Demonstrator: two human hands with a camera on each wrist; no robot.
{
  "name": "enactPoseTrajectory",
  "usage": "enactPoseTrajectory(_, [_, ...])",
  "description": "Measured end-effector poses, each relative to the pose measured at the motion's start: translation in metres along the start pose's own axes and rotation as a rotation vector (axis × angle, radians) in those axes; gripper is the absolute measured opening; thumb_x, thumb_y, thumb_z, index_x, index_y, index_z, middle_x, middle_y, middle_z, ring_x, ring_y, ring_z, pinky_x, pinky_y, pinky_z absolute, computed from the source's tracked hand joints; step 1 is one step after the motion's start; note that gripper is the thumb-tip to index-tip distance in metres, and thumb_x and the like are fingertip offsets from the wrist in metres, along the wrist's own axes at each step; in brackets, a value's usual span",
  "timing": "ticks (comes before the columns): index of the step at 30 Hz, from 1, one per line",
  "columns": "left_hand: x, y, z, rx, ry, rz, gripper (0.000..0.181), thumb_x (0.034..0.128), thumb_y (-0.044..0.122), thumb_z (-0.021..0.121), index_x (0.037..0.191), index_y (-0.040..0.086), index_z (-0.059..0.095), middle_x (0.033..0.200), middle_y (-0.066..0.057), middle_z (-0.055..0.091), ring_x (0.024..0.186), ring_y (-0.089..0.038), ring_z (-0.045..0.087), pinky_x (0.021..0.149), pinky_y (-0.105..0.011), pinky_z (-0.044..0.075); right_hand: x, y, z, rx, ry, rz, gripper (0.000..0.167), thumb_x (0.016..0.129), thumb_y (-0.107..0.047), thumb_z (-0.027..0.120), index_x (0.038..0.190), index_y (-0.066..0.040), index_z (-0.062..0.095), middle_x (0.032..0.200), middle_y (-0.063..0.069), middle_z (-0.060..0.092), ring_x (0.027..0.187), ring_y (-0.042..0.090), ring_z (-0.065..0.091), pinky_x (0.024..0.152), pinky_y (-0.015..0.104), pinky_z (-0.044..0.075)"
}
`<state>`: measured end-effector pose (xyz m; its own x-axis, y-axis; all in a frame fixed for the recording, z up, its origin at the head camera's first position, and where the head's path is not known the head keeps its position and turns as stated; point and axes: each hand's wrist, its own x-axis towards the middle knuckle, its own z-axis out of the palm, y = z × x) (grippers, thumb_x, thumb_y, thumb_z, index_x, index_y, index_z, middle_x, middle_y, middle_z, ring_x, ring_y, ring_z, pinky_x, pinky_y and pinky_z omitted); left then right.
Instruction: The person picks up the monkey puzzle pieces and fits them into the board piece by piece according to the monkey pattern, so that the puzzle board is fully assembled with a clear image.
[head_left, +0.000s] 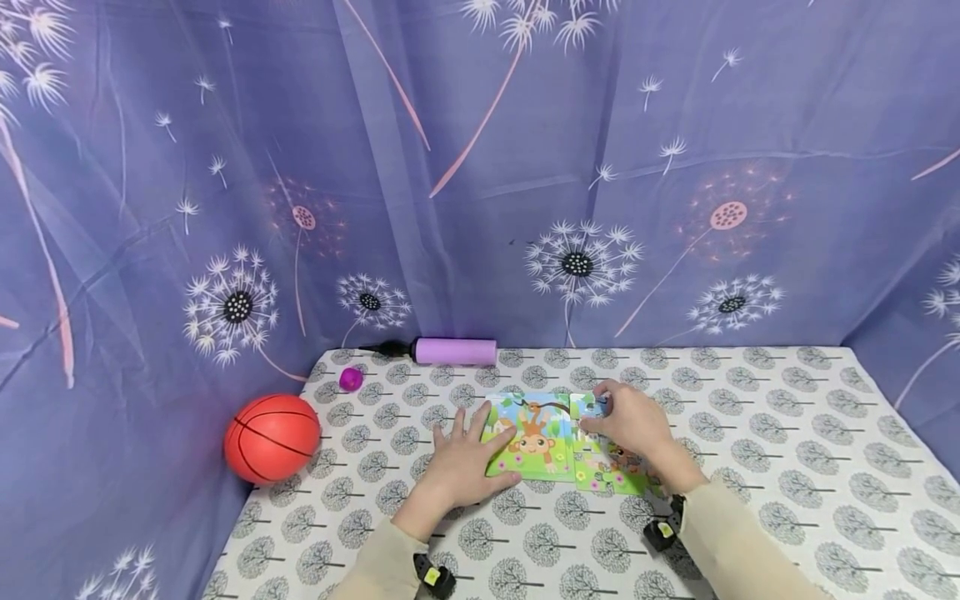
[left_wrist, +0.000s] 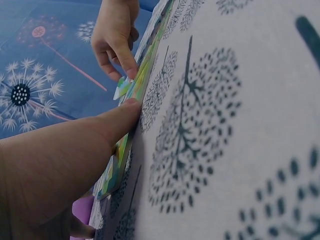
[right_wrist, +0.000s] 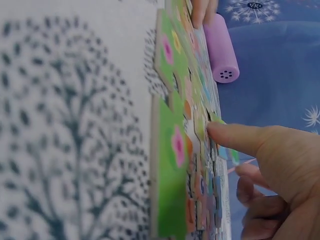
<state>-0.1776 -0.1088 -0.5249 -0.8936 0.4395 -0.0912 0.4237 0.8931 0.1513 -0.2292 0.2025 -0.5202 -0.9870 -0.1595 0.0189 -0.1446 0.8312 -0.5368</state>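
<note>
A picture card with a hanging monkey (head_left: 534,442) lies flat on the table. Spread over its left side, my left hand (head_left: 467,458) rests with fingers apart; its thumb touches the lower edge. Right beside the card lie joined puzzle pieces (head_left: 597,477) showing green ground and pink flowers. My right hand (head_left: 637,421) pinches a small piece at the upper part of them, and covers some of the pieces. In the left wrist view, that piece (left_wrist: 121,88) tilts up under the right hand's fingers. The right wrist view shows the green flowered pieces (right_wrist: 170,165) edge-on.
A red ball (head_left: 272,439) sits at the table's left edge. A small purple object (head_left: 351,379) and a purple pump (head_left: 455,352) with a black nozzle lie toward the back left. A patterned curtain (head_left: 480,167) stands behind the tree-print tablecloth (head_left: 540,542).
</note>
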Motion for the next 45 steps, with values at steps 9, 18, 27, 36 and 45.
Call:
enactPoseTrajectory(9, [0.001, -0.001, 0.005, 0.029, 0.005, 0.004, 0.078, 0.0934, 0.08, 0.045, 0.161, 0.043, 0.035, 0.172, -0.014, 0.017, 0.149, -0.058, 0.019, 0.106, -0.085, 0.021, -0.01, -0.005, 0.005, 0.028, 0.149, -0.036, 0.045, 0.088, -0.028, 0.084, 0.123, -0.005, 0.068, 0.093, 0.0, 0.071, 0.057, 0.009, 0.053, 0.046, 0.028, 0.043])
enactPoseTrajectory(18, [0.002, -0.001, 0.007, 0.019, 0.015, 0.006, 0.079, 0.0934, 0.08, 0.044, 0.162, 0.043, 0.035, 0.172, -0.014, 0.016, 0.149, -0.058, 0.018, 0.107, -0.085, 0.02, -0.01, -0.004, 0.006, 0.173, 0.213, 0.001, 0.02, 0.097, -0.027, 0.075, 0.109, -0.011, 0.073, 0.099, 0.004, 0.076, 0.071, 0.016, 0.067, 0.058, 0.034, 0.053])
enactPoseTrajectory(27, [0.002, -0.001, 0.005, 0.022, 0.013, 0.006, 0.079, 0.0932, 0.08, 0.045, 0.161, 0.042, 0.036, 0.172, -0.014, 0.017, 0.149, -0.057, 0.019, 0.107, -0.085, 0.02, -0.009, -0.002, -0.003, 0.29, 0.177, 0.028, 0.023, 0.097, -0.022, 0.074, 0.114, -0.007, 0.075, 0.098, 0.006, 0.075, 0.078, 0.019, 0.069, 0.065, 0.033, 0.055])
enactPoseTrajectory(36, [0.001, -0.001, 0.005, 0.022, 0.014, -0.005, 0.082, 0.0928, 0.081, 0.045, 0.162, 0.038, 0.035, 0.172, -0.014, 0.018, 0.15, -0.057, 0.019, 0.107, -0.085, 0.021, -0.003, -0.005, -0.003, 0.339, 0.163, 0.032, 0.018, 0.097, -0.021, 0.075, 0.111, -0.01, 0.077, 0.093, 0.002, 0.074, 0.066, 0.017, 0.062, 0.05, 0.027, 0.049])
enactPoseTrajectory(45, [0.001, -0.002, 0.006, 0.02, 0.028, -0.01, 0.091, 0.0898, 0.082, 0.049, 0.164, 0.031, 0.035, 0.171, -0.012, 0.021, 0.15, -0.054, 0.021, 0.108, -0.084, 0.022, 0.004, -0.028, 0.013, 0.428, 0.072, 0.033, 0.016, 0.099, -0.017, 0.072, 0.111, -0.007, 0.077, 0.098, 0.006, 0.075, 0.076, 0.022, 0.065, 0.049, 0.027, 0.047])
